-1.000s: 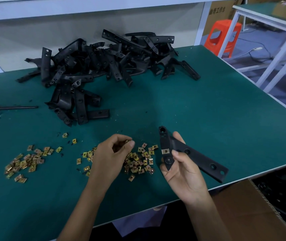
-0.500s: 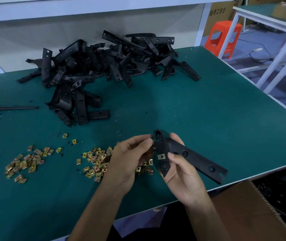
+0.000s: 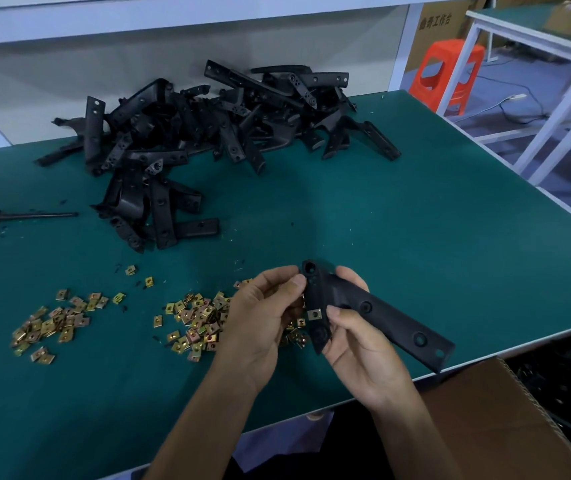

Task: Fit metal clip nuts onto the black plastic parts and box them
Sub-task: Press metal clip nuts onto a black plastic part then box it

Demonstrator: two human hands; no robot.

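Observation:
My right hand (image 3: pixel 357 344) grips a black plastic part (image 3: pixel 381 313) above the table's front edge, thumb across its short arm. One metal clip nut (image 3: pixel 315 313) sits fitted on that arm. My left hand (image 3: pixel 260 317) is curled against the part's upper end, fingertips pinching at its edge; whatever lies between those fingertips is hidden. Two heaps of loose clip nuts lie on the green mat: one (image 3: pixel 197 320) right beside my left hand, another (image 3: pixel 52 323) farther left. A big pile of black plastic parts (image 3: pixel 208 133) fills the back of the table.
A cardboard box (image 3: pixel 506 420) stands below the table's front right edge, next to a bin of dark parts (image 3: pixel 568 386). A thin black rod (image 3: pixel 31 215) lies at the left. An orange stool (image 3: pixel 450 74) and a white frame (image 3: pixel 561 109) stand beyond the right edge.
My left hand left the clip nut heap and came right to the top end of the part. My right hand tilted the part slightly toward it.

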